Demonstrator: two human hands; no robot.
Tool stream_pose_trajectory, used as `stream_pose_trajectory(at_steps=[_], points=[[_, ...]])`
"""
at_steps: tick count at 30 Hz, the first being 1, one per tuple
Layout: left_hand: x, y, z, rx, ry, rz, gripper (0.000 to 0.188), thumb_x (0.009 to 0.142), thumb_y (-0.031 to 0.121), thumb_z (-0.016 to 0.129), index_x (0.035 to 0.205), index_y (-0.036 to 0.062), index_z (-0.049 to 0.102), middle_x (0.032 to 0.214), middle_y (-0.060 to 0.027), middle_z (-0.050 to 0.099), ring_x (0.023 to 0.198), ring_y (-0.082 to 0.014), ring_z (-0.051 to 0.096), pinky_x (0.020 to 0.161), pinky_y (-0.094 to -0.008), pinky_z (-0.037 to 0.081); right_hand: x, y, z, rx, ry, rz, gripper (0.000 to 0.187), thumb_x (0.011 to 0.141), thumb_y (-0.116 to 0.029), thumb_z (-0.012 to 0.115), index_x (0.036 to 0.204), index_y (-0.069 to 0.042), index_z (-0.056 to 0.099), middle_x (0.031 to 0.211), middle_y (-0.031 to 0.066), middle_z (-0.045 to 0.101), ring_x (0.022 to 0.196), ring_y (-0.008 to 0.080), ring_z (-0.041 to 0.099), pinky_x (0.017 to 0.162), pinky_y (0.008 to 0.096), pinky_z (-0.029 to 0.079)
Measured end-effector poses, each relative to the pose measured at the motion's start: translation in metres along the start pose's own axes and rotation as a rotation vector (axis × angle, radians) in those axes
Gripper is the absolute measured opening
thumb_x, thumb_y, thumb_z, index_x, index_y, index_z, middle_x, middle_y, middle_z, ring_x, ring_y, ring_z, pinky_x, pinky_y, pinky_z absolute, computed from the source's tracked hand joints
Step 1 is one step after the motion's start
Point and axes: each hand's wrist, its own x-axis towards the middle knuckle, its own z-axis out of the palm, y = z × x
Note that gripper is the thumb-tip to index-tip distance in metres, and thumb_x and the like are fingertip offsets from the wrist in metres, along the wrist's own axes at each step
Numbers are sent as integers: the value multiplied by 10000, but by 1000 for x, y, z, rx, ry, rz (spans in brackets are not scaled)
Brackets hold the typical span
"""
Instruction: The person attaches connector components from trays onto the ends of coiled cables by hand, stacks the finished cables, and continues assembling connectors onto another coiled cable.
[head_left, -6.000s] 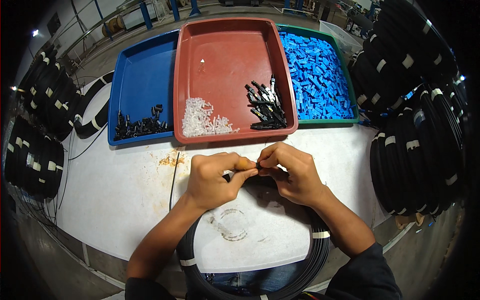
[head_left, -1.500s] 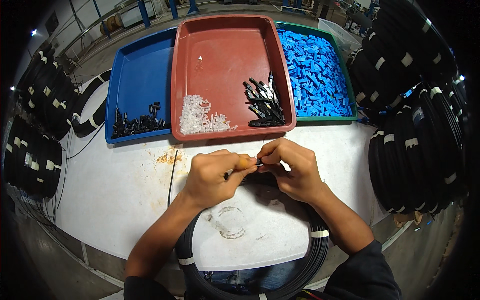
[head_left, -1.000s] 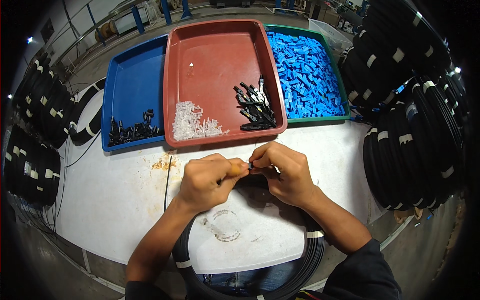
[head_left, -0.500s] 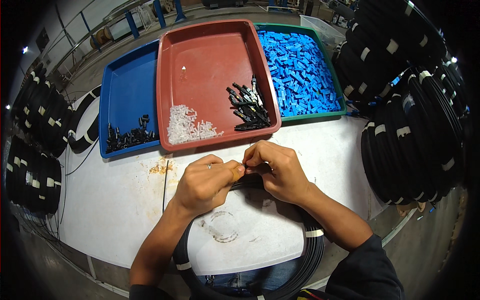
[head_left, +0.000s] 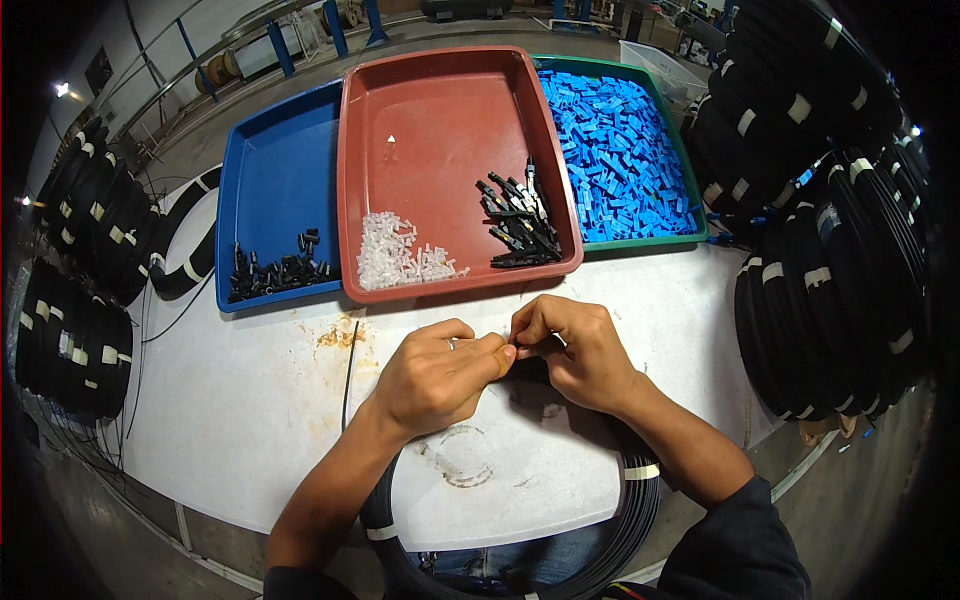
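My left hand (head_left: 447,377) and my right hand (head_left: 580,352) meet fingertip to fingertip over the far side of a coil of black cable (head_left: 638,510). Thumbs and forefingers of both are pinched on a small dark piece, mostly hidden by the fingers, so I cannot tell its kind. White bands wrap the coil, which rests partly on the white table (head_left: 230,420) and reaches over its near edge. A thin loose black cable end (head_left: 350,372) sticks up beside my left wrist.
Ahead stand a blue tray (head_left: 280,125) with small black parts, a red tray (head_left: 440,100) with clear plastic pieces (head_left: 390,255) and black connectors (head_left: 523,220), and a green tray (head_left: 690,190) full of blue pieces (head_left: 625,150). Banded black cable coils (head_left: 830,300) are stacked at both sides.
The whole view has shifted slightly, so trays and hands appear farther right. Both hands keep their pinch together above the coil, with only small finger movement.
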Motion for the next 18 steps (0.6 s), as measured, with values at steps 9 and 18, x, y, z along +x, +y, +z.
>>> stream_pose_trajectory(at_steps=[9,18], points=[[2,7,-1,-611,110,-703,72,847,-35,779,863,-82,727,842,-139,770,785,-168,766,721,-279,613,-2,-7,4,-163,104,-136,289,703,216,640,895,15,564,909,140,665,770,295,684,658,351,565],[3,-1,7,19,74,78,129,746,-92,773,855,-37,730,830,-137,753,561,-238,634,608,-330,568,0,-2,-3,34,2,20,261,692,221,633,840,23,552,882,158,672,756,294,686,653,358,553]])
